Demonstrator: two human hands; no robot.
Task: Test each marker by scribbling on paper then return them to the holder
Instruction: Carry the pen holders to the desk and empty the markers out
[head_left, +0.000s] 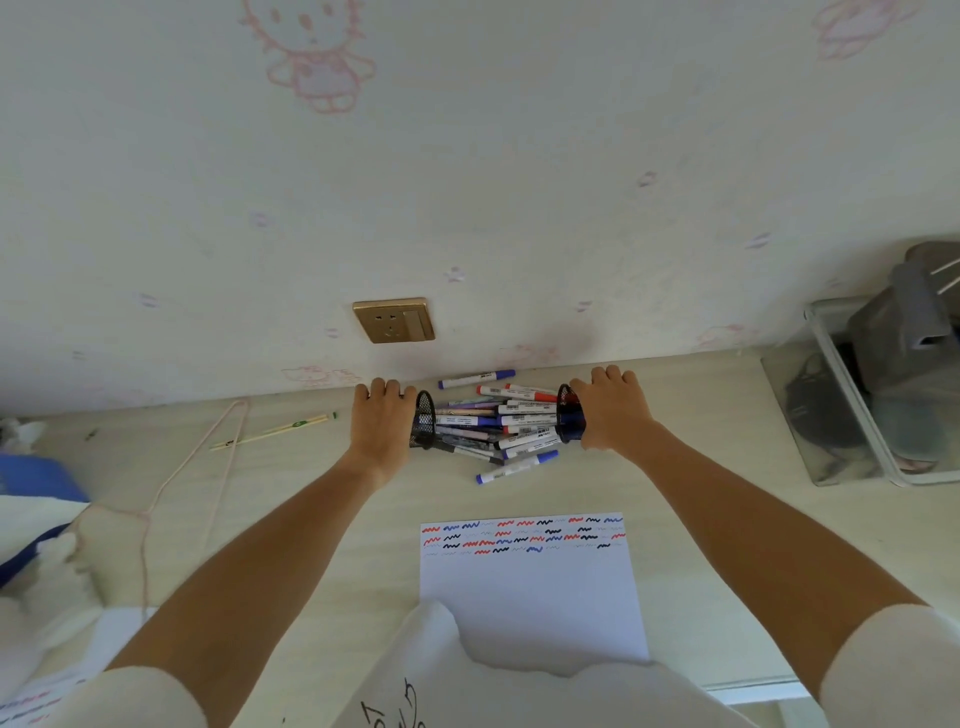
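While markers (498, 418) lie heaped on the surface (311, 493), left hand (379, 415) and right hand (613, 408) each grip a tipped holder; paper (535, 587) carries scribbles; next: stand holders, refill.

black mesh holders (424, 420); paper (532, 587) w/ red, blue, black squiggles.

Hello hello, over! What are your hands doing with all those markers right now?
Left hand grips one tipped mesh holder, right hand the other. Markers spilled between them. Paper already scribbled. Nothing blocking.
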